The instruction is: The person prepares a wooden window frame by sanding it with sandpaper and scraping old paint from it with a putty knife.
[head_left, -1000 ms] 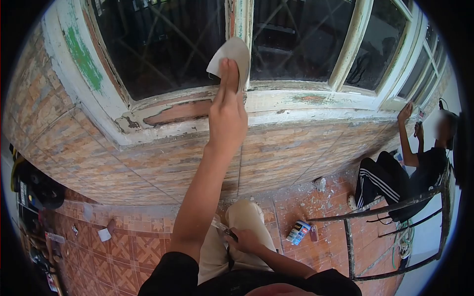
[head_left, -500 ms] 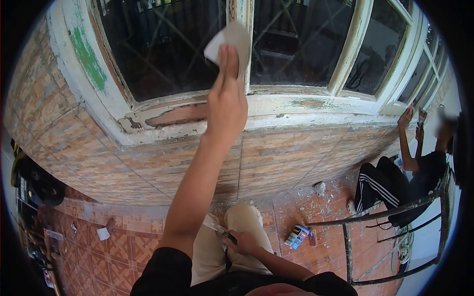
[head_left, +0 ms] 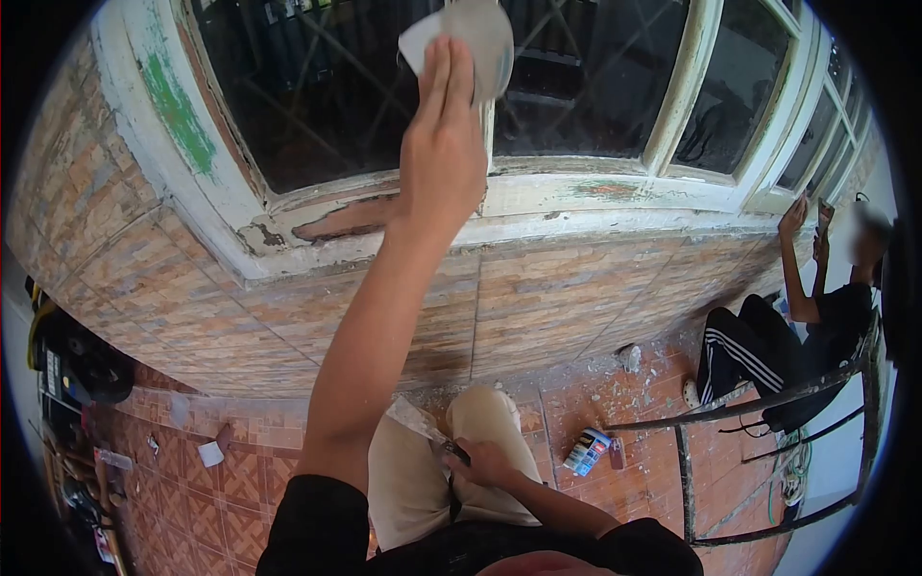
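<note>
Sandpaper (head_left: 488, 48) risen, partly hiding window glass (head_left: 317, 110)

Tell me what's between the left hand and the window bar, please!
In the head view, a grey sheet lies there, between the left hand and the upright window bar.

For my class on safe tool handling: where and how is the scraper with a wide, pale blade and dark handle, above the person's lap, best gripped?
Probably by the narrow dark handle, from the person's right, as the bare right hand does: the flat blade points forward and left, so this grip should stay clear of it.
</note>
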Demonstrator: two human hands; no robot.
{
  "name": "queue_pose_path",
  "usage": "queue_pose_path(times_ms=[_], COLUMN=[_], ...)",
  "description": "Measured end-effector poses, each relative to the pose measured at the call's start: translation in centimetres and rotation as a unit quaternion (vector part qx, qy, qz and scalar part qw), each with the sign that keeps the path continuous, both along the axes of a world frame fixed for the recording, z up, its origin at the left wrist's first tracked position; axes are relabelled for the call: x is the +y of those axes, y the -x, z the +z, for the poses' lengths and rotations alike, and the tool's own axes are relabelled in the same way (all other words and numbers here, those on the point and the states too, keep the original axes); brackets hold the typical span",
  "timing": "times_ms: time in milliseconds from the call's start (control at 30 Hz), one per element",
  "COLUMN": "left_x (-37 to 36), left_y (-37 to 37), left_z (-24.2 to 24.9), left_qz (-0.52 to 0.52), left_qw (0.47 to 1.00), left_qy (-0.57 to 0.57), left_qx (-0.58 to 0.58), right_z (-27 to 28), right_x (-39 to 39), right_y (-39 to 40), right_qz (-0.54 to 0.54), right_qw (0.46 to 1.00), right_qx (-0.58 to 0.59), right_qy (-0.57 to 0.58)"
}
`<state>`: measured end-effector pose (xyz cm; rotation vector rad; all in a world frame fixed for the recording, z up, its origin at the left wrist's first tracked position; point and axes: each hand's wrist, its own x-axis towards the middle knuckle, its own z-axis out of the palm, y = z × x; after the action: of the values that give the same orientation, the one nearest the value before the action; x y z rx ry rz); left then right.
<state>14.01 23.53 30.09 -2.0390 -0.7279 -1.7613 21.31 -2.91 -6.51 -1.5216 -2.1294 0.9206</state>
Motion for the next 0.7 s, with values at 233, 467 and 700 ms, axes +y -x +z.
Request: queue_pose_path(times_ms=[233,467,700], left_x=[-1.4,-0.6,-0.4], left_y=[1.1,0.2,1.8], left_z=[-6.3,-0.3,-1.0], left_qz=[0.003,0.05,0.092], left_qw=[0.997,0.998,0.992], left_qy=[0.075,0.011,-0.03], left_qx=[0.027,0.025,0.074], right_z=[0.3,0.4,-0.3], right_x=[0.4,0.0,0.3], right_y=[-0.2,-0.5,-1.2], right_qz=[-0.016,0.006,0.027], right_qw=[1.0,0.998,0.995], right_qx=[0.023,0.058,0.096], right_qy=[-0.001,-0.014,0.011])
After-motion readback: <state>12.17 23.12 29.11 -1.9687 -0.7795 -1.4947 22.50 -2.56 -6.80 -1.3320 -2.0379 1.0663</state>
